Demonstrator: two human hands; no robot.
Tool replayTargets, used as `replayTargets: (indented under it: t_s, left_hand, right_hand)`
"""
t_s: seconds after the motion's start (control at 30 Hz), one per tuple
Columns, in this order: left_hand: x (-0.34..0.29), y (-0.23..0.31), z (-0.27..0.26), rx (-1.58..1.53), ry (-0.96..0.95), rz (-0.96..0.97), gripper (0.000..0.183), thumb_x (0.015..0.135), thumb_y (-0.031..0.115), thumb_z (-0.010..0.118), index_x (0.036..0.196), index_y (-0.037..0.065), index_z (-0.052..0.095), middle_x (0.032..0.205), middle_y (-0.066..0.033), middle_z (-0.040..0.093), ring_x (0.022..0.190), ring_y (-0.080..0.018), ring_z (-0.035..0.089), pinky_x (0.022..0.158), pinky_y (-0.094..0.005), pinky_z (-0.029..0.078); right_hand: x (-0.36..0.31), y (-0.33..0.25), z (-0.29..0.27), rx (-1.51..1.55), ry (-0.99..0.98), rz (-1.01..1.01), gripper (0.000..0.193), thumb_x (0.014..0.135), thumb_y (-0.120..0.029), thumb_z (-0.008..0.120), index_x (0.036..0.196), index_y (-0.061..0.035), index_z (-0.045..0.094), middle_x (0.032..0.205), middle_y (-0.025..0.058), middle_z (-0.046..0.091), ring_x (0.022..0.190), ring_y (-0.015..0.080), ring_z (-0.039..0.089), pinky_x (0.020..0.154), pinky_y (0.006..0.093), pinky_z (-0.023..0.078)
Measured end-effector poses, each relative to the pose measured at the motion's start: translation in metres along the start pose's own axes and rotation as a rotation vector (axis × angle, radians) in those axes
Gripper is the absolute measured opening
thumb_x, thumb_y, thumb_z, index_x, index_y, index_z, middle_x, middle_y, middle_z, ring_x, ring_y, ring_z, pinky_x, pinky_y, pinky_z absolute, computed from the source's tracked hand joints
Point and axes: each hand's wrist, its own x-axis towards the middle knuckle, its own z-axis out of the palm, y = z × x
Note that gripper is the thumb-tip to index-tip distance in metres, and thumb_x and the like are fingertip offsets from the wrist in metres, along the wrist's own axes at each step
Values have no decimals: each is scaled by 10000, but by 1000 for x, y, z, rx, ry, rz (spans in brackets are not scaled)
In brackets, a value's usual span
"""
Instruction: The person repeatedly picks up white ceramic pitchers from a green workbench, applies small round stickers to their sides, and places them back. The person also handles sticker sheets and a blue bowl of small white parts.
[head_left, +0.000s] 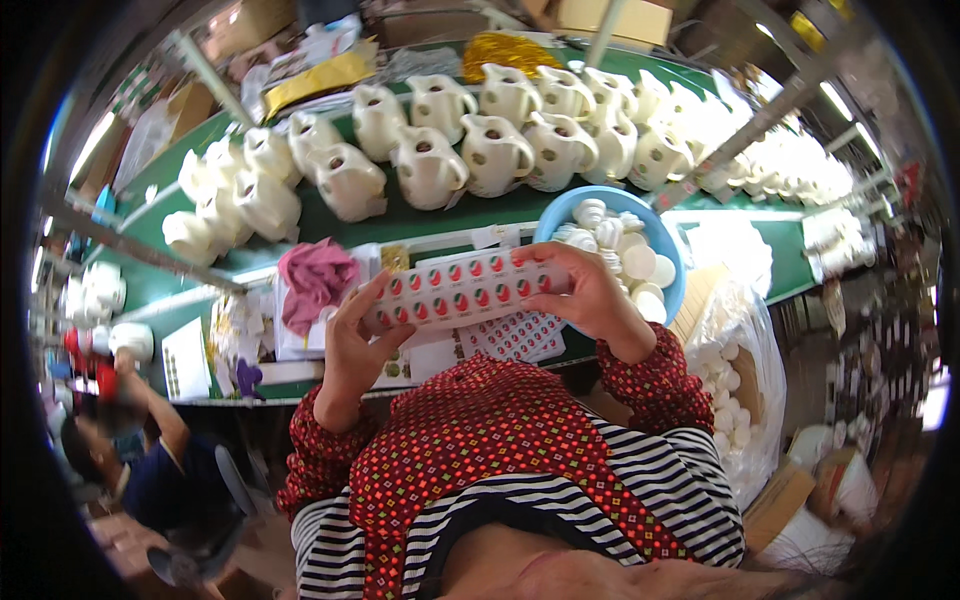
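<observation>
Between my two hands is a pale sticker sheet [460,292] with rows of small red and green labels, held up a little above the bench. My left hand [358,340] pinches its left end, thumb and fingers on either side. At the right end my right hand [590,290] grips the sheet with the thumb in front. More sticker sheets [518,338] lie on the bench just below it. Beside my left hand rests a crumpled pink cloth [315,283]. A light blue basin [676,262] with white round lids [640,262] stands beyond my right hand.
Many cream jugs [425,165] stand in rows along the green bench [450,225]. A clear bag of white round pieces [735,400] is at my right, beside cardboard. A purple item [248,378] lies left. Another person [170,450] sits at the far left.
</observation>
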Motion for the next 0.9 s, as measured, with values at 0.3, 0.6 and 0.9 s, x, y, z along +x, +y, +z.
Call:
replayTargets:
  t_s: [0.3, 0.6, 0.9]
  left_hand:
    - [29, -6, 22, 88, 20, 97, 474, 810, 0, 835, 1267, -26, 709, 968, -18, 691, 755, -83, 576, 633, -228, 455]
    - [66, -43, 25, 157, -119, 302, 98, 820, -13, 809, 848, -30, 716, 787, -21, 529, 785, -156, 507, 691, -305, 387]
    - [85, -72, 21, -84, -207, 135, 173, 897, 41, 787, 780, -15, 672, 783, -1, 629, 719, -80, 537, 660, -245, 422]
  right_hand:
    - [-15, -6, -27, -304, 191, -186, 446, 771, -53, 849, 1202, -45, 732, 1085, 110, 763, 898, 154, 719, 799, 313, 574]
    - [-49, 1, -40, -320, 327, -26, 332, 794, -101, 848, 1118, -71, 781, 914, 70, 770, 770, 112, 677, 714, 284, 529]
    - [-36, 13, -50, -341, 343, -136, 270, 781, -186, 887, 1018, -76, 818, 859, 55, 696, 781, 153, 660, 681, 312, 503]
